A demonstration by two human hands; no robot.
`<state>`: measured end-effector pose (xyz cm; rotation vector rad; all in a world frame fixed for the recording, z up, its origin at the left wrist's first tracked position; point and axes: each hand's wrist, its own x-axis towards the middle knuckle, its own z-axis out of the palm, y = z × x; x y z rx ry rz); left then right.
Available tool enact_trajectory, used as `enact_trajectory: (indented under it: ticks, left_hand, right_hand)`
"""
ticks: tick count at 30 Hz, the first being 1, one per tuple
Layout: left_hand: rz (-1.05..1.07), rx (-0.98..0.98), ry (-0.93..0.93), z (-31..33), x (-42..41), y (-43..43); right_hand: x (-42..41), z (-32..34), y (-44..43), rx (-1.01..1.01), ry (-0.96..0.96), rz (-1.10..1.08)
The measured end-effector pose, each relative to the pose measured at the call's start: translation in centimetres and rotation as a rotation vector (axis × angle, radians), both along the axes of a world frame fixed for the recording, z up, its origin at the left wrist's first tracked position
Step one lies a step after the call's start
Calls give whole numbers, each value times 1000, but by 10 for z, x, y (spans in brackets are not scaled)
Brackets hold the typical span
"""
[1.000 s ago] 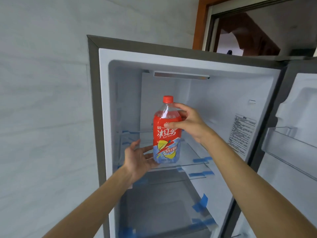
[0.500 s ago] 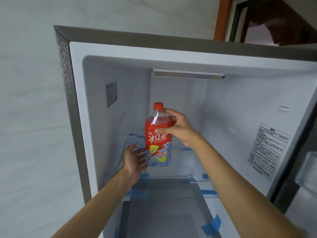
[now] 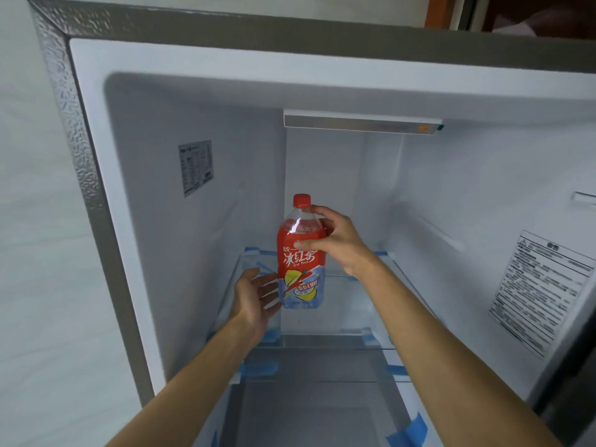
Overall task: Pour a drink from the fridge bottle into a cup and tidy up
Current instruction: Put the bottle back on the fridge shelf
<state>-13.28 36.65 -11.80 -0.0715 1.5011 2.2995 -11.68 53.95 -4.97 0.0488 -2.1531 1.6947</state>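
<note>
A: At the bottom of the view, your left forearm (image 3: 193, 382) and your right forearm (image 3: 451, 366) rise side by side into the open fridge (image 3: 80, 156). They cross over a grey lower shelf (image 3: 322, 398) with strips of blue tape (image 3: 258, 369) at its edges.

B: Just past that, your left hand (image 3: 258, 298) is spread wide, fingers straight, palm turned to the lower label of the bottle (image 3: 301, 269). The fingertips sit at the bottle's left side. Whether they press it or only brush it, I cannot tell.

A: Your right hand (image 3: 335, 243) is the one that grips. The thumb lies in front across the red label. The fingers curl round the clear shoulder on the right, just under the red cap (image 3: 302, 200).

B: Your bottle is upright in the middle of the upper compartment, over the glass shelf (image 3: 354, 304). Red drink fills it up to the shoulder. Its base is low against the shelf, but whether it stands on the glass or hangs just above it is unclear.

A: Behind your hands is the white back wall (image 3: 322, 162). On the left inner wall is a small sticker (image 3: 195, 167). On the right is a larger warning label (image 3: 541, 291), its print too blurred to read.

B: Along the top of the compartment runs a light bar (image 3: 361, 124). Outside the fridge's grey frame, a pale room wall (image 3: 32, 253) is on your left, and a bit of brown wooden frame (image 3: 435, 11) is at the top right.
</note>
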Motion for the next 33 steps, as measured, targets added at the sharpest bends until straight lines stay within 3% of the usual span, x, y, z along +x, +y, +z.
enact_trajectory:
  ticks: [14, 19, 33]
  left_hand:
    - [-49, -75, 55, -5, -14, 9]
    - [-97, -183, 154, -3, -7, 11]
    - [-422, -947, 898, 7, 19, -31]
  right_hand:
    - [-14, -21, 10, -1, 2, -45]
    - [-13, -23, 7, 63, -39, -67]
    - [66, -25, -31, 400, -395, -253]
